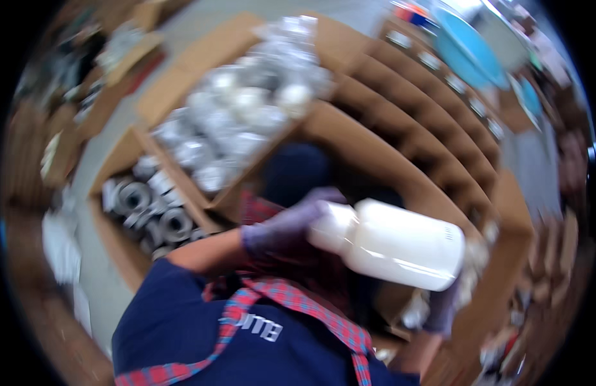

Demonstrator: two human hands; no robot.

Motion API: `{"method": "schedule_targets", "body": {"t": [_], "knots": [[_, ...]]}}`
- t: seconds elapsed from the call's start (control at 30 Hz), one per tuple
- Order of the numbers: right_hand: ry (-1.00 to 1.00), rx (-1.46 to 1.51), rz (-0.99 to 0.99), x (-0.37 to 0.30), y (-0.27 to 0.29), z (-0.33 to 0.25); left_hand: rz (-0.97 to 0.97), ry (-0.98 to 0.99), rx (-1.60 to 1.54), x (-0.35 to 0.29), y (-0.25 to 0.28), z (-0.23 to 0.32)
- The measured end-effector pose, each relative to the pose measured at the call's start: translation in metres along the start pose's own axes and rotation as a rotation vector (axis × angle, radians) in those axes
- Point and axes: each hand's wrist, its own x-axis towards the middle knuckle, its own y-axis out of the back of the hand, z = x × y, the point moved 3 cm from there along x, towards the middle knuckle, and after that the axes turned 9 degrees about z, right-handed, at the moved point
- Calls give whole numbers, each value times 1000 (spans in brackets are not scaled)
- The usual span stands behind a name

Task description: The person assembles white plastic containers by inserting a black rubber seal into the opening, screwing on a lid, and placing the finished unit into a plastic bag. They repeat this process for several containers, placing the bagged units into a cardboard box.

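A white plastic bottle [404,244] lies tilted across my front, its cap [332,228] toward the left and its base toward the right. My left hand [285,225], in a purple glove, is closed round the cap end. At the base end my right hand [445,305], gloved too, holds the bottle from below; its fingers are mostly hidden behind it. Just beyond my left hand stands a box of clear-bagged white round pieces [246,106]. Beside my left forearm, another box holds grey and black ring-shaped parts [134,196]. Motion blurs the picture.
A large carton with cardboard dividers [414,109] opens to the far right, its flap [517,231] reaching down the right side. Beyond it sits a light blue basin [468,48]. More cartons [114,96] stand at the far left, near a white plastic sheet [61,248].
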Motion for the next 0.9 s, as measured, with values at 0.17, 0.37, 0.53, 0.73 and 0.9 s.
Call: {"method": "schedule_targets", "body": {"t": [0.17, 0.37, 0.53, 0.73, 0.9], "knots": [[50, -39, -132, 38, -1, -12, 221, -600, 338, -68, -33, 19], [322, -344, -333, 60, -97, -136, -594, -666, 271, -112, -44, -3], [772, -453, -284, 31, -135, -179, -269, -168, 87, -32, 48, 21], [1021, -94, 323, -19, -104, -153, -319, -207, 347, 82, -50, 9], [425, -371, 591, -148, -12, 46, -456, -34, 102, 88, -38, -45]]}}
